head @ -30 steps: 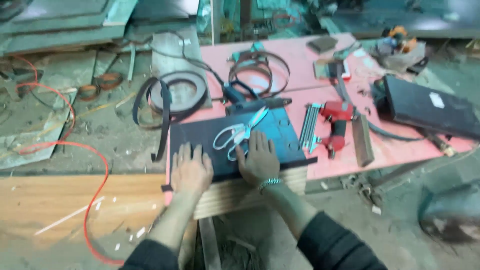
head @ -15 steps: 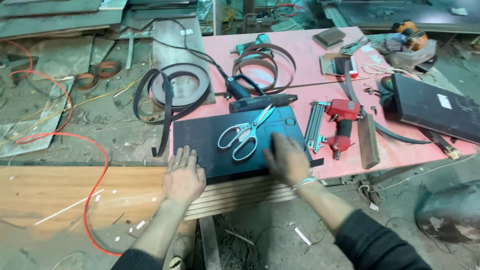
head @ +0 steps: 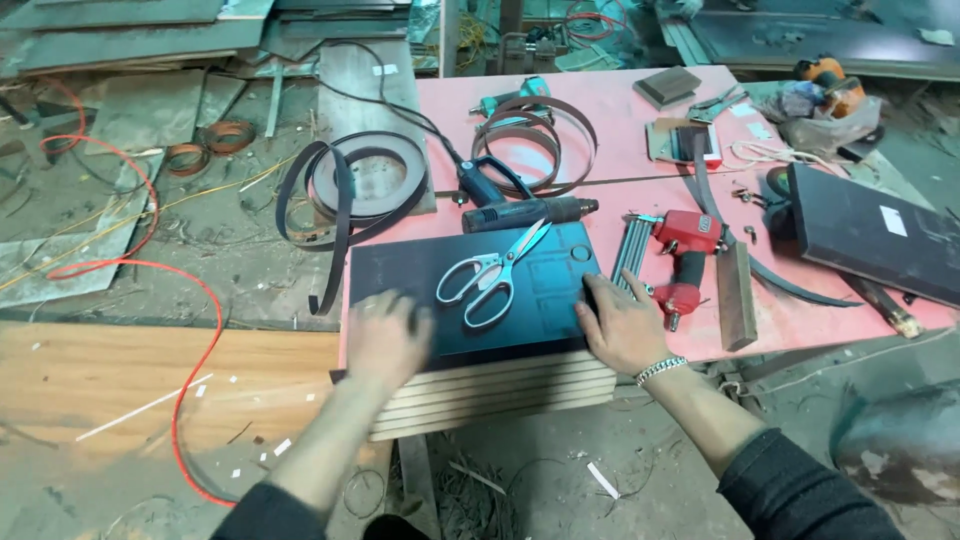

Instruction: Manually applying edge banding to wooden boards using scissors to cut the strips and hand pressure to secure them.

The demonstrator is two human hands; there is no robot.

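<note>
A dark, flat rectangular panel (head: 470, 290) lies on top of a stack of pale wooden boards (head: 500, 395) at the near edge of the pink table (head: 620, 130). The left hand (head: 385, 340) rests palm down on the panel's near left corner, its grip spread flat and holding nothing. The right hand (head: 622, 325) presses against the panel's right edge, fingers extended along it, a metal bracelet (head: 660, 370) at the wrist. White-handled scissors (head: 492, 275) lie on the panel between the hands. Just beyond the panel's far edge rests a dark blue heat gun (head: 525, 208). Right of the panel sits a red pneumatic nailer (head: 685, 255). Left of the panel, coils of dark edge banding (head: 345, 195) hang over the table edge.
</note>
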